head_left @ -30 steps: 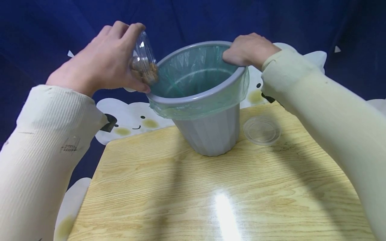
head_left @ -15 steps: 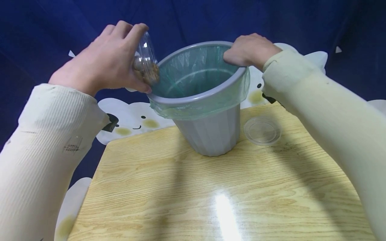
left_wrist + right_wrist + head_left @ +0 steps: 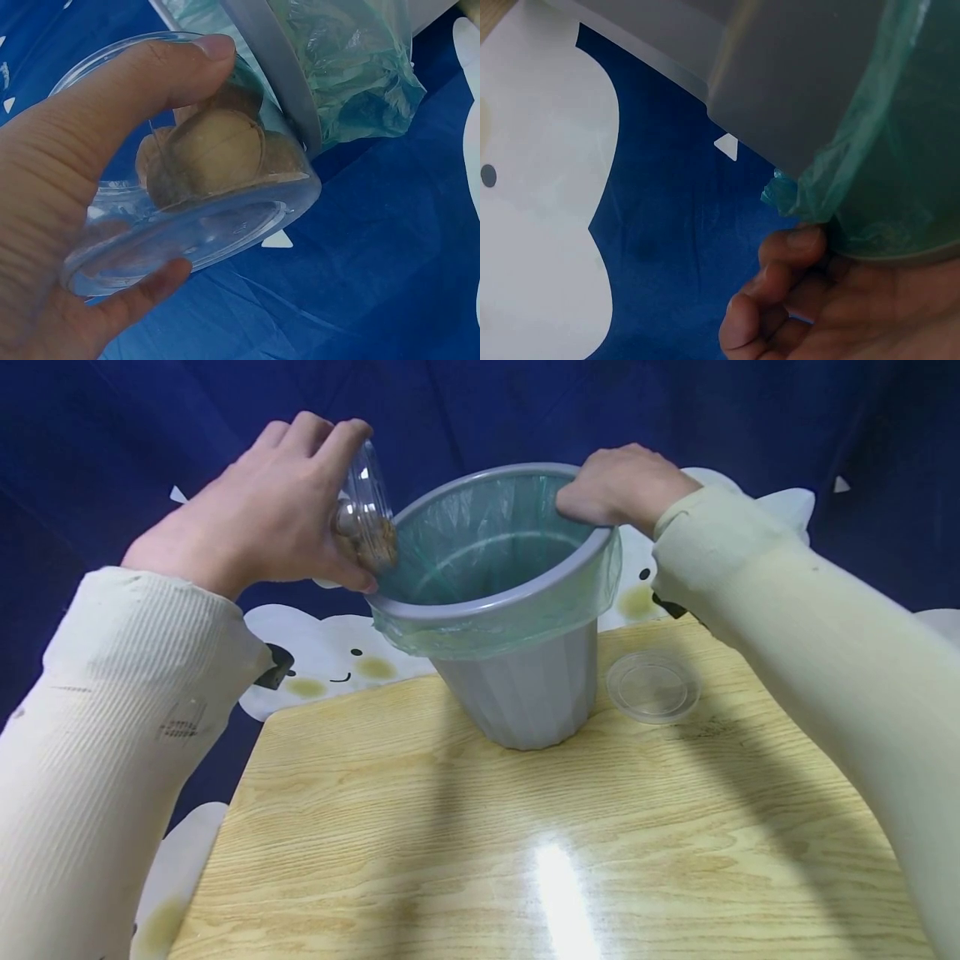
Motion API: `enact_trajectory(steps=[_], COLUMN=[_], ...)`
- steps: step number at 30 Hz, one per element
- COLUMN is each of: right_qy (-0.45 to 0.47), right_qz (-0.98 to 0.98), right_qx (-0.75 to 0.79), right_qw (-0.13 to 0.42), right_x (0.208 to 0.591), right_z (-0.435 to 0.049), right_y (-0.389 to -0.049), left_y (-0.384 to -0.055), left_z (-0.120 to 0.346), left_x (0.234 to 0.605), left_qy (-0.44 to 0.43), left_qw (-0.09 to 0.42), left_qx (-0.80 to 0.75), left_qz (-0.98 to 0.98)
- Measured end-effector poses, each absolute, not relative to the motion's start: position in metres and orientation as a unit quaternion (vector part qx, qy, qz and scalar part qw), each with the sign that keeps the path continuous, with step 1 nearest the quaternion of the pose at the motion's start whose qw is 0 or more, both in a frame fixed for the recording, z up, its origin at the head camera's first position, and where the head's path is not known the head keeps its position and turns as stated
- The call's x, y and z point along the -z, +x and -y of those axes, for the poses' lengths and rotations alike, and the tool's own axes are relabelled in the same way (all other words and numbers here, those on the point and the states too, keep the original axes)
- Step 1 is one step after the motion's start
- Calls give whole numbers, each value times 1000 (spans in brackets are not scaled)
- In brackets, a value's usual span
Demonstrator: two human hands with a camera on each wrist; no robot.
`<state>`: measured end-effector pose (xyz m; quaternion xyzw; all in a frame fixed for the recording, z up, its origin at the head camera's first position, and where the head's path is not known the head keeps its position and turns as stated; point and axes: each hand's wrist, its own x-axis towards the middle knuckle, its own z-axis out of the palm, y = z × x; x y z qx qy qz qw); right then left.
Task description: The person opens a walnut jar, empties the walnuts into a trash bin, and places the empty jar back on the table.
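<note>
My left hand (image 3: 255, 510) holds a clear plastic tub (image 3: 366, 485) tipped on its side at the left rim of a grey trash bin (image 3: 525, 693). Thumb and fingers span the tub; its mouth faces the bin. Tan, rounded pieces (image 3: 217, 154) lie inside, gathered along the tub's lower side in the left wrist view. The bin is lined with a green plastic bag (image 3: 487, 639) folded over its rim. On the opposite side, my right hand (image 3: 626, 485) grips the rim through the bag, its fingertips curled beneath the edge in the right wrist view.
A round clear lid (image 3: 652, 687) lies flat on the wooden table (image 3: 450, 852), right of the bin. The bin stands near the table's back edge. Behind hangs a dark blue cloth (image 3: 480, 410) with white cartoon shapes.
Over the past second my left hand and the tub have shifted slightly to the right, closer over the rim. My right hand and the bin look unmoved.
</note>
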<state>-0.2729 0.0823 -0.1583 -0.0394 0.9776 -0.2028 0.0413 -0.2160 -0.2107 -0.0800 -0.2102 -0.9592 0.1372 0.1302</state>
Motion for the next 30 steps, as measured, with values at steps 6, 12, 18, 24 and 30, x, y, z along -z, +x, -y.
enact_trajectory(steps=[6, 12, 18, 24, 30], right_qy=[-40, -41, -40, -35, -35], right_qz=[-977, -978, -977, -977, -977], right_qx=[203, 200, 203, 204, 205], right_qw=[41, 41, 41, 43, 44], right_x=[158, 158, 159, 158, 158], right_z=[-82, -81, -81, -81, -81], right_y=[-273, -274, -274, -273, -273], left_y=[-215, -214, -214, -214, -214], left_z=[211, 211, 210, 210, 209], left_x=[80, 81, 80, 80, 80], left_qy=[-212, -213, -212, -213, -214], left_qw=[133, 130, 128, 129, 129], left_qx=[-139, -140, -142, -142, -143], left_qz=[958, 958, 958, 958, 958])
